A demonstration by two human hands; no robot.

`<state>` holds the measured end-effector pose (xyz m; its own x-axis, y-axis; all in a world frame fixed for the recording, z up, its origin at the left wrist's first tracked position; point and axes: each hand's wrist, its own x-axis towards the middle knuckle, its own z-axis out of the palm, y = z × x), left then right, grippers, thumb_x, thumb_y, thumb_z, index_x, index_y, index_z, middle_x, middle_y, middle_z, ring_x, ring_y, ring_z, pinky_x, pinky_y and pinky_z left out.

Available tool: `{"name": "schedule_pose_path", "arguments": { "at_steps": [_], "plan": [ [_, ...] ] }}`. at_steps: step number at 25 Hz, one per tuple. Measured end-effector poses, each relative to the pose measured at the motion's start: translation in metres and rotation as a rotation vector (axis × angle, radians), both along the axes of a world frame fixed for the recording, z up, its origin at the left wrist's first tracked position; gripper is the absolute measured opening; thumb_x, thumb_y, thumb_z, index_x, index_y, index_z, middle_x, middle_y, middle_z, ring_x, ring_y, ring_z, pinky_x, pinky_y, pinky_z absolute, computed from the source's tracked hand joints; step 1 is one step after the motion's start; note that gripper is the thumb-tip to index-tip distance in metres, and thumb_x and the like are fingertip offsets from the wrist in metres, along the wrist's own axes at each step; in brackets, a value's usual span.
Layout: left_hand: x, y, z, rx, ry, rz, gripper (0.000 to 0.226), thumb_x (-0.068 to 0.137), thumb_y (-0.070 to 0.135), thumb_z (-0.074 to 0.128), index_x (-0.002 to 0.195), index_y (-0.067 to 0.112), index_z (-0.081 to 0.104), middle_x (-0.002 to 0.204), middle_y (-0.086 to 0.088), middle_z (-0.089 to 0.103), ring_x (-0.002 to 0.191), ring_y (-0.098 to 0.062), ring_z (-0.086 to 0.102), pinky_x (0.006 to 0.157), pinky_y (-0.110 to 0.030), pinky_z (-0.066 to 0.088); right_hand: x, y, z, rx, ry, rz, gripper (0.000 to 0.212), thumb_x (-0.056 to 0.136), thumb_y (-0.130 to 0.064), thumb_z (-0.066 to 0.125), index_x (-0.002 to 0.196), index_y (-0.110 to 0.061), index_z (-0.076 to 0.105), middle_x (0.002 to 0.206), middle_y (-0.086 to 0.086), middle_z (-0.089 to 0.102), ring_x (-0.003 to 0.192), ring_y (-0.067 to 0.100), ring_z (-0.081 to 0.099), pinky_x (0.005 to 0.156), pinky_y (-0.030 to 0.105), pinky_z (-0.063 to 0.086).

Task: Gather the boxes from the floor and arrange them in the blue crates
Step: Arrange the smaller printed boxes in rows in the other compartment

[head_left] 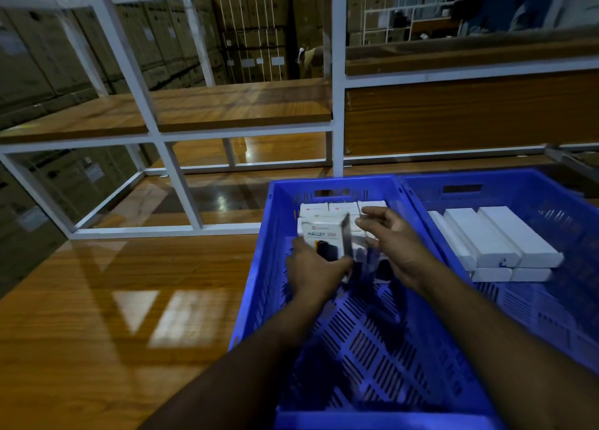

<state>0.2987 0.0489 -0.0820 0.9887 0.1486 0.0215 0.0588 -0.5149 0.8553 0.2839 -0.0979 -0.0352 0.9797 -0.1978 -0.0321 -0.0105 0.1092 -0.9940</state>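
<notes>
Your two forearms reach up from the bottom of the frame into the near blue crate, whose slotted floor is bare in its lower half. Your left hand grips a small white box with a dark picture on its face, holding it upright and slightly tilted just above the crate floor, at center frame. Your right hand sits just right of it, fingers spread and loosely open, holding nothing; its fingertips lie near the row of white boxes already packed against the crate's far wall. The held box partly hides that row, and motion blur keeps you from telling whether it touches them.

At right, a second blue crate stands wall to wall with the first, holding long white boxes stacked in two layers.

Both crates rest on a glossy wooden surface that fills the lower left. Beyond them, across the middle of the frame, stands a white metal shelf frame with wooden shelves. In the upper frame, behind the rack, brown cartons are stacked high.
</notes>
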Motion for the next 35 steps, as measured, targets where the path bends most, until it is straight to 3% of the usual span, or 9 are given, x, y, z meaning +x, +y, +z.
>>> {"name": "schedule_pose_path", "arguments": {
  "at_steps": [5,8,13,20,23,27,30,33,35],
  "plan": [
    [0.026,0.01,-0.023,-0.05,0.185,0.199,0.095,0.063,0.029,0.091,0.134,0.002,0.034,0.121,-0.015,0.064,0.112,-0.035,0.064,0.088,-0.044,0.057,0.008,-0.011,-0.013,-0.132,0.164,-0.208,0.008,0.094,-0.018,0.065,0.1,-0.014,0.061,0.11,0.01,0.064,0.097,0.023,0.061,0.084,0.04,0.054],
    [0.031,0.011,-0.032,-0.04,0.204,0.248,0.089,0.066,0.019,0.089,0.131,0.002,0.032,0.116,-0.016,0.064,0.112,-0.034,0.063,0.09,-0.043,0.056,0.012,-0.016,-0.019,-0.189,0.206,-0.232,0.01,0.094,-0.018,0.065,0.086,-0.018,0.059,0.104,0.009,0.064,0.089,0.023,0.061,0.082,0.043,0.055],
    [0.042,0.004,-0.047,0.011,0.225,0.188,0.106,0.06,0.022,0.092,0.141,0.0,0.028,0.121,-0.017,0.064,0.112,-0.035,0.063,0.09,-0.046,0.055,0.013,-0.017,-0.022,-0.196,0.223,-0.225,0.01,0.093,-0.02,0.065,0.086,-0.018,0.059,0.095,0.003,0.063,0.087,0.02,0.06,0.082,0.04,0.054],
    [0.043,-0.013,-0.056,-0.014,0.201,0.148,0.078,0.074,0.005,0.084,0.133,-0.002,0.034,0.125,-0.019,0.062,0.114,-0.031,0.063,0.091,-0.039,0.052,0.017,-0.021,-0.023,-0.259,0.222,-0.232,0.009,0.093,-0.019,0.066,0.088,-0.016,0.059,0.1,0.005,0.065,0.087,0.019,0.06,0.089,0.045,0.055],
    [0.042,-0.014,-0.059,0.037,0.19,0.15,0.074,0.078,0.003,0.078,0.135,-0.007,0.032,0.126,-0.022,0.06,0.114,-0.033,0.062,0.09,-0.039,0.053,0.019,-0.022,-0.027,-0.357,0.276,-0.203,0.012,0.092,-0.024,0.067,0.098,-0.015,0.061,0.109,0.008,0.066,0.095,0.022,0.061,0.092,0.045,0.054],
    [0.044,-0.016,-0.058,0.053,0.247,0.124,0.072,0.079,0.007,0.076,0.135,-0.007,0.033,0.126,-0.023,0.061,0.114,-0.036,0.062,0.088,-0.04,0.053,0.021,-0.016,-0.03,-0.638,0.372,-0.036,0.057,0.091,-0.031,0.065,0.141,-0.013,0.046,0.14,0.009,0.049,0.119,0.027,0.054,0.095,0.036,0.049],
    [0.045,-0.014,-0.051,0.083,0.279,0.16,0.066,0.08,0.014,0.073,0.133,-0.002,0.038,0.139,-0.022,0.05,0.129,-0.038,0.048,0.102,-0.045,0.047,0.016,-0.008,-0.031,-0.971,0.396,0.059,0.067,0.09,-0.037,0.065,0.145,-0.011,0.038,0.148,0.013,0.036,0.137,0.032,0.034,0.108,0.038,0.038],
    [0.047,-0.012,-0.039,0.059,0.3,0.221,0.085,0.085,0.014,0.067,0.154,0.003,0.018,0.159,-0.018,0.02,0.147,-0.037,0.02,0.117,-0.048,0.028,0.01,-0.002,-0.032,-1.153,0.295,0.03,0.063,0.091,-0.035,0.061,0.143,-0.009,0.038,0.147,0.013,0.037,0.137,0.031,0.028,0.112,0.037,0.031],
    [0.049,-0.012,-0.032,-0.022,0.235,0.249,0.082,0.092,0.008,0.057,0.158,0.003,0.008,0.163,-0.018,0.014,0.15,-0.037,0.016,0.12,-0.046,0.022,0.01,-0.001,-0.035,-1.184,0.207,0.01,0.059,0.093,-0.03,0.058,0.144,-0.006,0.038,0.147,0.013,0.039,0.137,0.03,0.029,0.113,0.035,0.03]
  ]
}}
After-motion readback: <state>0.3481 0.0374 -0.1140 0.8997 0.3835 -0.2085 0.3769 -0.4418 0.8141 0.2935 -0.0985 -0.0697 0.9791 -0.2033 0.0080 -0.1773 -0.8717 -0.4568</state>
